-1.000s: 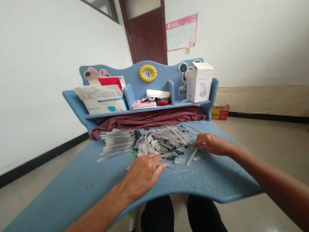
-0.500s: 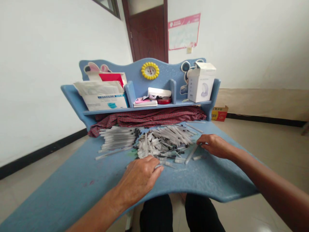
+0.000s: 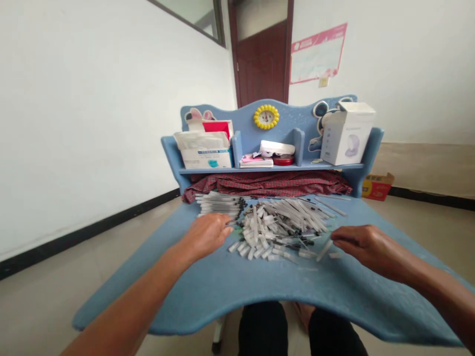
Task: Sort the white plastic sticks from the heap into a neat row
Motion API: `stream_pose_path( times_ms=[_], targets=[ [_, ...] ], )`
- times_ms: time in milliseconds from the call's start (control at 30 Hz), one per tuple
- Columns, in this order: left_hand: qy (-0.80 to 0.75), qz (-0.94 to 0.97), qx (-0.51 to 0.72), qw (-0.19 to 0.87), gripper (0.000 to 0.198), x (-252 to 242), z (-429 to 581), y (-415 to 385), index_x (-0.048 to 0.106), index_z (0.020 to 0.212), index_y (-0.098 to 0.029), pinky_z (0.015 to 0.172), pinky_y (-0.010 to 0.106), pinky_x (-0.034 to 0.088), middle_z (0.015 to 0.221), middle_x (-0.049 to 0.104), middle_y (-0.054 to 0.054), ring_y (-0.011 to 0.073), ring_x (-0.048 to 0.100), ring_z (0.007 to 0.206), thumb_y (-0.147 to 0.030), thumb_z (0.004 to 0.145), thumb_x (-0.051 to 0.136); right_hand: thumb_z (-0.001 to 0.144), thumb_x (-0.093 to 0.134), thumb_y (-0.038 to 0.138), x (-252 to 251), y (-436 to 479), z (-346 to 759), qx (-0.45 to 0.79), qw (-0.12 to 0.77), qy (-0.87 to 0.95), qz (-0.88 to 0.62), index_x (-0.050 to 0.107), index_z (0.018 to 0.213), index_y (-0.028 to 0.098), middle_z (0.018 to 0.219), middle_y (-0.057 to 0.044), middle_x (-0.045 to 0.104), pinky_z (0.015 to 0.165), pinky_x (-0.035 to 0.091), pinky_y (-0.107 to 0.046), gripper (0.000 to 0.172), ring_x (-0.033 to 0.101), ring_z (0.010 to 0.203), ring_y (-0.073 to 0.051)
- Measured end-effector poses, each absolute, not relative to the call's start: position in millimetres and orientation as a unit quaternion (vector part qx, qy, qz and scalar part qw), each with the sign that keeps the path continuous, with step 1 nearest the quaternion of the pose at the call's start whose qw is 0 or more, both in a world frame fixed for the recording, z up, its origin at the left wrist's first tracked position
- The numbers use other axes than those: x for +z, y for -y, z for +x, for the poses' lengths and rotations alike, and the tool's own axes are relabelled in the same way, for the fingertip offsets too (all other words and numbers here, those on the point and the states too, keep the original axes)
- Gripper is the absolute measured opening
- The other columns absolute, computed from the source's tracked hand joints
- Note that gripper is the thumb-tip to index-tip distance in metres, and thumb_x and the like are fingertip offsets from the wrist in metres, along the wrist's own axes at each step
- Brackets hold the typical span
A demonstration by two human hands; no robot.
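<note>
My left hand (image 3: 208,236) is closed beside a neat stack of pens (image 3: 218,203) with frosted barrels and black ends. A thin pale end pokes out past its fingertips, apparently of a pen; the rest is hidden by the hand. At the right, my right hand (image 3: 359,242) pinches the upper end of a clear pen barrel (image 3: 324,250), tilted with its lower end near the tabletop. Between the hands lies a heap of loose barrels (image 3: 304,212), with pale pen caps (image 3: 256,249) along its near side and dark thin pieces among them.
The blue desk (image 3: 237,291) has a raised shelf behind, holding a mask box (image 3: 208,157), papers (image 3: 256,163), a red round tin (image 3: 284,160) and a white carton (image 3: 347,136). A red checked cloth (image 3: 274,183) lies bunched under the shelf. A cardboard box (image 3: 378,188) stands on the floor.
My left hand has moved from the near side of the heap to the stack at the left. My right hand still holds the barrel at the heap's right. The head view has shifted.
</note>
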State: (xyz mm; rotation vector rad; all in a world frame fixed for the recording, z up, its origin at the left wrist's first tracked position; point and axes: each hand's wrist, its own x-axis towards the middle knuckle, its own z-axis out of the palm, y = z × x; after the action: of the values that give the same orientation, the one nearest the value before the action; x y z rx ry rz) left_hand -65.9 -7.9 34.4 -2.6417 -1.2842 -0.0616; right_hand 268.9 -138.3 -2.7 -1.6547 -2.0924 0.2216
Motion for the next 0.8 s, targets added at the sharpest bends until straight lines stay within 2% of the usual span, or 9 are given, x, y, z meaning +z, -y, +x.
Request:
stream_pose_path(
  times_ms=[133,300,467,567,700,800],
  targets=[
    [0.477,-0.871,0.011,0.117,0.015,35.3,-85.1,-4.4,0.061,0.083,-0.016,0.064,0.028,0.042,0.083,0.066,0.009,0.0229,0.063,0.080,-0.021,0.082,0.047,0.088,0.044,0.035,-0.1,127.7,257.1,0.098,0.237,0.772,-0.582,0.068,0.081,0.022,0.075,-0.004,0.069,0.060,0.046,-0.025,0.028,0.062,0.065,-0.017],
    [0.476,-0.871,0.033,0.120,0.018,27.7,-92.7,-12.0,0.063,0.086,-0.015,0.068,0.030,0.046,0.091,0.066,0.011,0.0250,0.062,0.086,-0.014,0.078,0.047,0.087,0.046,0.036,8.6,108.2,240.7,0.110,0.245,0.788,-0.553,0.068,0.080,0.021,0.073,-0.004,0.068,0.058,0.044,-0.024,0.028,0.061,0.063,-0.017],
    [0.468,-0.873,0.070,0.117,0.021,19.8,-81.0,-21.3,0.064,0.090,-0.014,0.071,0.032,0.047,0.096,0.065,0.013,0.0261,0.062,0.090,-0.011,0.077,0.048,0.090,0.039,0.033,18.7,89.5,221.9,0.104,0.201,0.816,-0.532,0.065,0.079,0.019,0.066,-0.001,0.063,0.055,0.041,-0.022,0.031,0.056,0.057,-0.013],
    [0.469,-0.871,0.092,0.116,0.020,17.4,-73.8,-28.0,0.065,0.086,-0.014,0.070,0.031,0.047,0.093,0.067,0.013,0.0254,0.063,0.088,-0.009,0.076,0.049,0.091,0.036,0.032,18.1,81.8,215.6,0.101,0.189,0.819,-0.532,0.062,0.078,0.018,0.064,0.000,0.060,0.055,0.039,-0.023,0.032,0.054,0.056,-0.012],
    [0.463,-0.872,0.104,0.118,0.017,18.7,-72.4,-32.5,0.065,0.078,-0.014,0.066,0.030,0.046,0.086,0.068,0.012,0.0248,0.064,0.084,-0.008,0.074,0.049,0.090,0.038,0.035,9.7,75.5,216.7,0.113,0.224,0.801,-0.544,0.061,0.077,0.018,0.062,0.000,0.058,0.054,0.039,-0.024,0.031,0.053,0.054,-0.012],
    [0.436,-0.887,0.090,0.120,0.013,25.6,-68.4,-24.7,0.062,0.080,-0.016,0.065,0.029,0.045,0.087,0.066,0.010,0.0234,0.062,0.082,-0.014,0.075,0.050,0.089,0.042,0.036,4.6,72.1,219.7,0.134,0.290,0.767,-0.557,0.063,0.082,0.018,0.064,0.000,0.060,0.054,0.040,-0.024,0.028,0.055,0.056,-0.013]
  ],
)
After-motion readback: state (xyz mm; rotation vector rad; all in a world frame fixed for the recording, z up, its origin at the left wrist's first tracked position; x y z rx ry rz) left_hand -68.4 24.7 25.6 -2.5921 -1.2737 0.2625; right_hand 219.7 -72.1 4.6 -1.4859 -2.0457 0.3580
